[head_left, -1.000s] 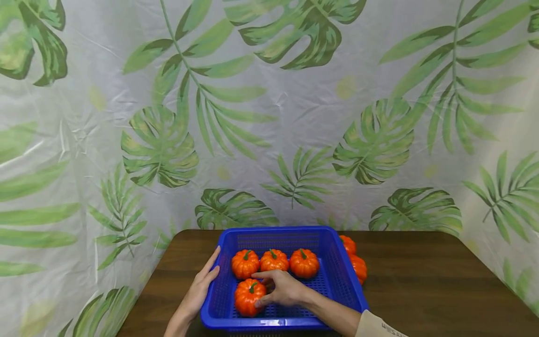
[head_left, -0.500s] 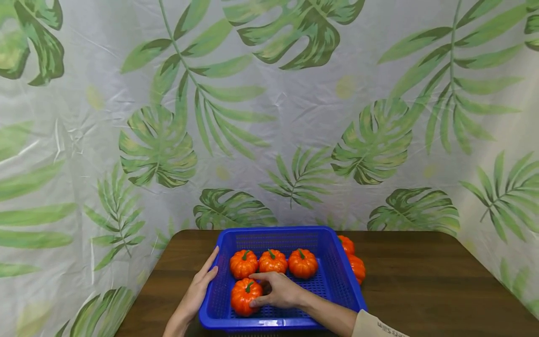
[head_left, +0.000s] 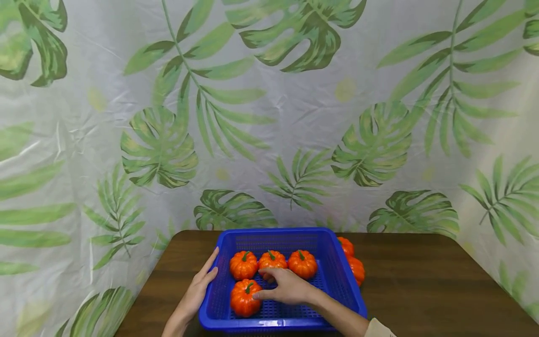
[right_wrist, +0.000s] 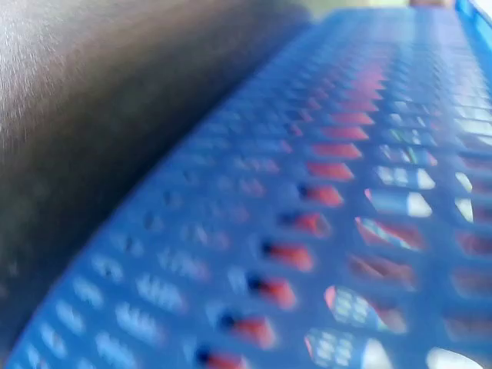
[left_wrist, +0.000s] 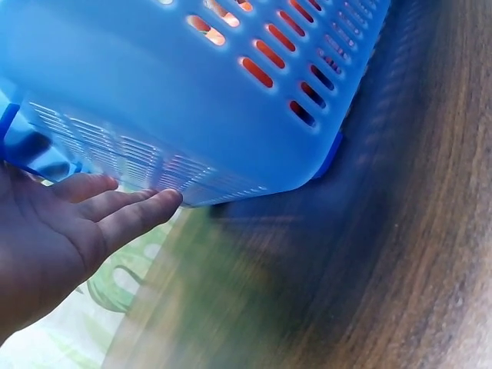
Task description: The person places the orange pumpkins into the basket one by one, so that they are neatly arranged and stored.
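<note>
A blue plastic basket [head_left: 286, 324] with slotted walls holds several small orange pumpkins. Three line its back part: a left pumpkin [head_left: 243, 266], a middle one [head_left: 273, 259] partly covered by fingers, and a right one [head_left: 302, 265]. The front-left pumpkin [head_left: 245, 302] sits nearer the front wall. My right hand [head_left: 290, 286] hovers over the basket, fingers spread, its thumb tip beside the front-left pumpkin. Against the basket's left side rests my left hand [head_left: 195, 291]; in the left wrist view that hand [left_wrist: 69, 231] has straight fingers touching the slotted wall.
More orange pumpkins [head_left: 357, 270] lie outside the basket, against its right wall and partly hidden by it. The dark wooden table [head_left: 421, 281] extends to the right. Behind it hangs a leaf-patterned sheet [head_left: 303, 121]. The right wrist view is blurred and shows mainly basket wall.
The front-left pumpkin shifted slightly left, then stayed put. My right hand has let it go and drawn back a little to the right, its fingers wider apart. My left hand holds its place.
</note>
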